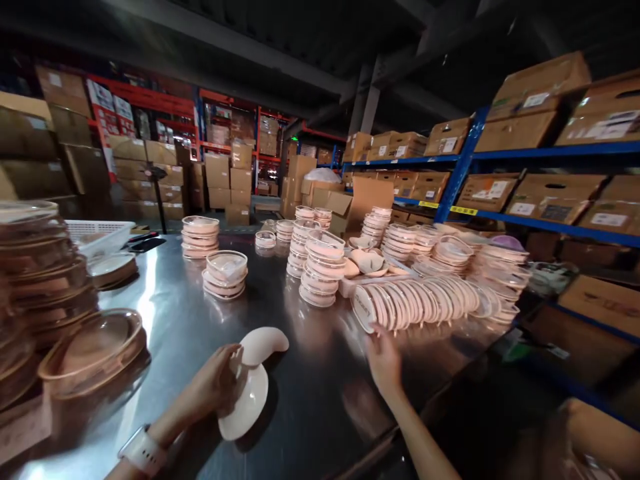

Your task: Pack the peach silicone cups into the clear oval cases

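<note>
My left hand (213, 387) is closed around a pale curved pad (253, 387), holding it just above the steel table (310, 400); a second curved pad (263, 345) juts out above it. A white watch band sits on that wrist. My right hand (383, 360) reaches forward with fingers extended toward the near end of a long row of pink-rimmed shallow cases lying on edge (420, 303). It touches or nearly touches the first case; I cannot tell which.
Stacks of clear-lidded round cases (320, 270) cover the table's far half. More clear lids (93, 347) pile at the left beside a white basket (97, 235). Blue racks with cardboard boxes (550, 193) line the right; red racks stand at the back left.
</note>
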Demonstrator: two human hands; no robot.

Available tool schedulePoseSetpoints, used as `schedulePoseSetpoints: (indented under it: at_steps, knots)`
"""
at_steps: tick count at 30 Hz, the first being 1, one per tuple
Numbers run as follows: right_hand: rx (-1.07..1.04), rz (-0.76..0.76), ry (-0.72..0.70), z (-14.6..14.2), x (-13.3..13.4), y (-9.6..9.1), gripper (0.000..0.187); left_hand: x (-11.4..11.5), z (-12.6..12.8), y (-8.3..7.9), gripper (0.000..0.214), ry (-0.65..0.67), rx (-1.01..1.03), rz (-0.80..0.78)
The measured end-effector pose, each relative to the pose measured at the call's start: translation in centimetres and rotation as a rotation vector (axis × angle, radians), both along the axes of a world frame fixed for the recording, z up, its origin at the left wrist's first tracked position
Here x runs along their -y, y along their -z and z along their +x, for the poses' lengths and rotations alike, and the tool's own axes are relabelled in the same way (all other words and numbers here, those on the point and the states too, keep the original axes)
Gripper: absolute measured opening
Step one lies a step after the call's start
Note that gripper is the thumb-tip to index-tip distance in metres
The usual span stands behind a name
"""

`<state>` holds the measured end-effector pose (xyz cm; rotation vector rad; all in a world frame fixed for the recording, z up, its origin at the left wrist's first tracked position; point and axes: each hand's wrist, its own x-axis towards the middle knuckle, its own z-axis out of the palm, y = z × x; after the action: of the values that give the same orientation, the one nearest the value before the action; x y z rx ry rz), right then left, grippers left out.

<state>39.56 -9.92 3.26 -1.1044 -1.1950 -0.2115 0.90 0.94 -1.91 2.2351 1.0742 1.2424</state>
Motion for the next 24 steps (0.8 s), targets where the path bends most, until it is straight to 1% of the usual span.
schedulePoseSetpoints:
  at_steps: [1,3,4,5,6,7,8,10,11,14,15,17,20,22,24]
  knots:
    - [0.101,-0.103,-0.110,-2.5,-1.7,1.3,0.028,0.3,-0.4,-0.2,0.042,0.037,-0.035,-0.071]
    - [0.298,-0.292,-0.336,-7.5,-4.8,3.2,0.054,0.7,-1.0,-0.6,0.050,0.061,-0.104,-0.193]
    - [0.461,-0.509,-0.493,-9.8,-6.2,3.8,0.066,0.8,-1.2,-0.8,0.054,0.050,-0.125,-0.233]
    - [0.512,-0.655,-0.577,-11.8,-7.5,4.3,0.071,0.9,-1.3,-1.1,0.056,0.038,-0.137,-0.256]
    - [0.522,-0.728,-0.631,-13.5,-8.7,4.5,0.071,0.9,-1.4,-1.4,0.056,0.027,-0.138,-0.262]
    - [0.519,-0.766,-0.664,-15.0,-9.8,4.6,0.066,0.9,-1.4,-1.6,0.053,0.025,-0.134,-0.272]
    - [0.482,-0.760,-0.675,-16.1,-10.8,4.7,0.060,0.8,-1.4,-1.9,0.046,0.029,-0.125,-0.287]
    - [0.387,-0.699,-0.673,-17.5,-12.4,4.7,0.048,0.5,-1.3,-2.4,0.029,0.046,-0.088,-0.333]
    - [0.327,-0.670,-0.668,-17.9,-12.9,4.7,0.043,0.3,-1.3,-2.6,0.028,0.044,-0.061,-0.363]
    - [0.122,-0.611,-0.654,-17.8,-13.5,4.9,0.030,-0.4,-1.3,-2.2,0.045,0.013,0.035,-0.483]
    - [0.057,-0.610,-0.657,-17.6,-13.5,5.1,0.029,-0.5,-1.2,-2.0,0.050,0.009,0.064,-0.528]
    - [-0.056,-0.635,-0.667,-17.2,-13.2,5.3,0.036,-0.6,-1.0,-1.4,0.053,0.022,0.110,-0.608]
    - [-0.179,-0.685,-0.655,-17.1,-12.7,5.0,0.046,-0.5,-0.7,-1.1,0.048,0.093,0.152,-0.675]
    - [-0.234,-0.692,-0.609,-17.1,-12.6,4.2,0.046,-0.4,-0.8,-1.4,0.043,0.167,0.165,-0.697]
    - [-0.269,-0.673,-0.538,-16.8,-12.8,2.8,0.043,-0.4,-1.1,-1.8,0.041,0.219,0.165,-0.709]
